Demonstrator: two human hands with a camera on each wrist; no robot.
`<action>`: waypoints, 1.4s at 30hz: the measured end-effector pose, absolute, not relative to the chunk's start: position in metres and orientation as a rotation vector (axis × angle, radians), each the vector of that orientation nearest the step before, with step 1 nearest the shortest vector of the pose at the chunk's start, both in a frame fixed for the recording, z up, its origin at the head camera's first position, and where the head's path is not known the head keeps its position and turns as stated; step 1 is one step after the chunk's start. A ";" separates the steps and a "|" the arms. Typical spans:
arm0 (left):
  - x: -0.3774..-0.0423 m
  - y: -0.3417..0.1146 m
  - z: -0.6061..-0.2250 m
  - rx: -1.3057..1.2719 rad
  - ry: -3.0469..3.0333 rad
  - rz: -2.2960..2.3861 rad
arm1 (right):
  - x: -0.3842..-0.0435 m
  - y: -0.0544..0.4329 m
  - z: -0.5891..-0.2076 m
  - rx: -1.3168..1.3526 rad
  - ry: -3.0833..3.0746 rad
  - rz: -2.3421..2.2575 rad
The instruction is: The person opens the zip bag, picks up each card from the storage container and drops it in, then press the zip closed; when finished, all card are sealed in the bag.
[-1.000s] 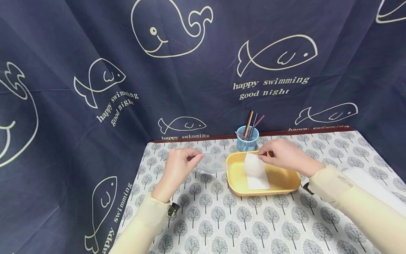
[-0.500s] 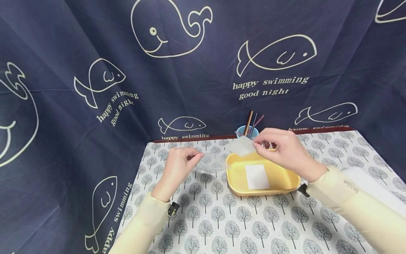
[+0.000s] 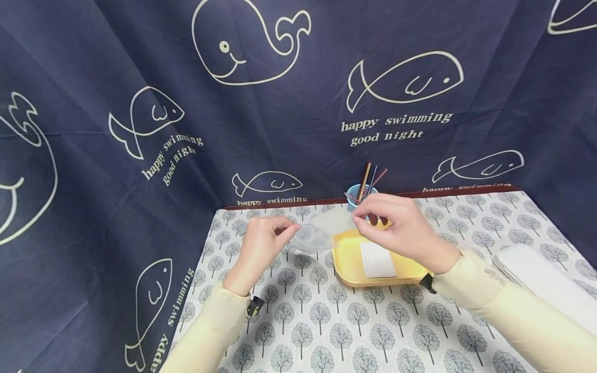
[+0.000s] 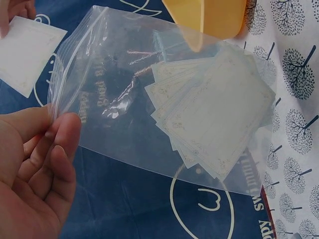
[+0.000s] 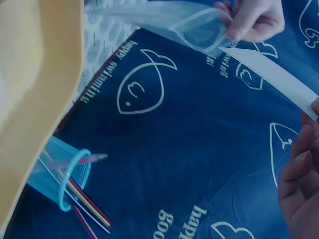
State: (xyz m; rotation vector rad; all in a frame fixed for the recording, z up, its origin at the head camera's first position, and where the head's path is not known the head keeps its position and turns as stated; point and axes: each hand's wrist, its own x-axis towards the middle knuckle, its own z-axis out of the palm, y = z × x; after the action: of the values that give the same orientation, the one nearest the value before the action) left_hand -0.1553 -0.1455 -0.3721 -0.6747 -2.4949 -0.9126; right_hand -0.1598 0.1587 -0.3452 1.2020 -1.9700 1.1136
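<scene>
My left hand (image 3: 263, 243) pinches the mouth edge of a clear zip bag (image 4: 114, 94). Inside the bag several white bordered cards (image 4: 214, 114) lie fanned out toward its bottom. Between thumb and fingertips, my right hand (image 3: 401, 225) holds another white card (image 5: 271, 77) by one end. That card's free end points at the bag's mouth, which gapes in the right wrist view. Below the right hand stands a yellow tray (image 3: 344, 272) with a white card (image 3: 378, 260) lying in it.
Behind the tray stands a blue mesh cup (image 5: 62, 149) holding several pens. A white flat object (image 3: 550, 274) lies on the table at the right, partly behind the right sleeve. A dark blue fish-print curtain (image 3: 280, 129) hangs along the table's back and left.
My right hand has lifted the card up out of the tray and carried it left toward the bag. Another card in the tray now shows fully. The left hand has stayed put.
</scene>
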 end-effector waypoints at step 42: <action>-0.153 -0.138 -0.374 -0.735 -2.502 -0.928 | -0.181 0.105 -0.379 1.349 -2.583 0.713</action>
State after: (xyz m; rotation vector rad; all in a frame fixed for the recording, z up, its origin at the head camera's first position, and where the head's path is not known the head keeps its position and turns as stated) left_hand -0.1528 -0.1382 -0.3737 -0.7349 -2.5020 -0.9284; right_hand -0.1807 0.1050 -0.3788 1.3488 -2.5833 0.7126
